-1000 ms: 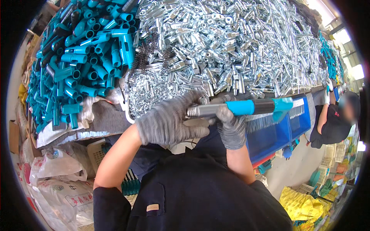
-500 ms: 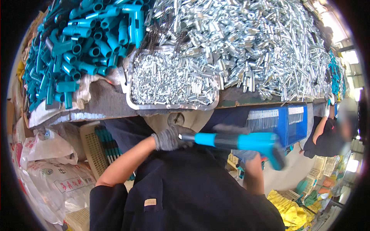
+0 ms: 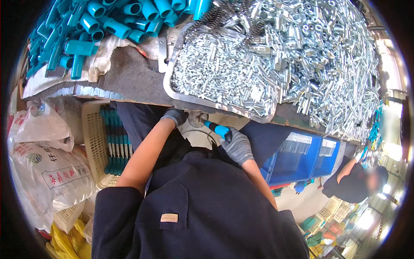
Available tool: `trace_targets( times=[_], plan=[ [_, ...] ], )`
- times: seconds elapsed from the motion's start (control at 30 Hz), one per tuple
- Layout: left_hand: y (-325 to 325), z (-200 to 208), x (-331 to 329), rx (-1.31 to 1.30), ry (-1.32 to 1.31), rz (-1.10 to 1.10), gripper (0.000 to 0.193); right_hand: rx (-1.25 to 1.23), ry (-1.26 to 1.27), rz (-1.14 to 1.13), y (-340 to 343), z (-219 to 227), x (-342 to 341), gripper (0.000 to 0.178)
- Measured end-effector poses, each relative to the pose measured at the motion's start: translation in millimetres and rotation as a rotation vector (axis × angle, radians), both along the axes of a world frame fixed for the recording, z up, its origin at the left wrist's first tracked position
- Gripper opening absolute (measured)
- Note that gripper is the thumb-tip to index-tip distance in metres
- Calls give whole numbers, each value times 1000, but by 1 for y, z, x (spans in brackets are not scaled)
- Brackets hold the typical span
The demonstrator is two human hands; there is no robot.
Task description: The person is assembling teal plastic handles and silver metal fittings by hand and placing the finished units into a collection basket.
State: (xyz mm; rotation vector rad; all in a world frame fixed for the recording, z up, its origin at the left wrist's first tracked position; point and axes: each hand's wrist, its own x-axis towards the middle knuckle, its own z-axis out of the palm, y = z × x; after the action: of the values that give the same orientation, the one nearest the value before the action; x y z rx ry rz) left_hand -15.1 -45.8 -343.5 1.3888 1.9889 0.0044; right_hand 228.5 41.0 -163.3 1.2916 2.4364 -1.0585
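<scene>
Below the bench edge, my right hand (image 3: 238, 147), in a grey striped glove, grips a teal and black gun-shaped tool (image 3: 221, 130). The tool slants up to the left, its narrow front end at a round metal fixture (image 3: 197, 119). Whether that end sits inside the fixture or only against it, I cannot tell. On the fixture's left side is my left hand (image 3: 175, 116), gloved too, with curled fingers. Its fingertips are partly hidden, and so is anything in them.
Overhead, the bench (image 3: 133, 75) bears teal gun-shaped housings (image 3: 82, 47), a metal tray (image 3: 172, 93) of small pins, and heaped metal fittings (image 3: 319, 60). A cream crate (image 3: 92, 142) of teal tools stands at left, blue bins (image 3: 295, 157) at right. A co-worker (image 3: 351, 179) is far right.
The tool has swung from lying across my body to the fixture under the bench. My left hand has left its front end and moved up; my right hand has come inward. The view has shifted.
</scene>
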Motion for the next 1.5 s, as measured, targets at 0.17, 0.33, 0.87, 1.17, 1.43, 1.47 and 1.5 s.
trace_targets(
  times=[0.17, 0.33, 0.87, 1.17, 1.43, 1.47, 1.5],
  plan=[
    [-5, -12, 3, 23, 84, 57, 60, -42, -99, 24, -4, -7, -12, 35],
    [1, 5, 7, 80, -271, 298, 63, -63, -161, 58, -3, -13, -23, 34],
    [39, 126, 97, 111, -279, -561, 57, 103, 321, 309, 25, -78, -1, 44],
    [45, -15, 118, 364, -707, -71, 61, 11, -12, 84, -17, -53, -47, 53],
    [-16, -51, 130, 477, -862, 168, 60, -12, 309, 71, 1, -6, -51, 53],
    [-2, -30, 119, 424, -821, 56, 59, -69, 139, 53, -4, -26, -52, 51],
    [3, -12, 112, 381, -767, -49, 58, -117, -21, 54, -9, -56, -56, 48]
  ],
)
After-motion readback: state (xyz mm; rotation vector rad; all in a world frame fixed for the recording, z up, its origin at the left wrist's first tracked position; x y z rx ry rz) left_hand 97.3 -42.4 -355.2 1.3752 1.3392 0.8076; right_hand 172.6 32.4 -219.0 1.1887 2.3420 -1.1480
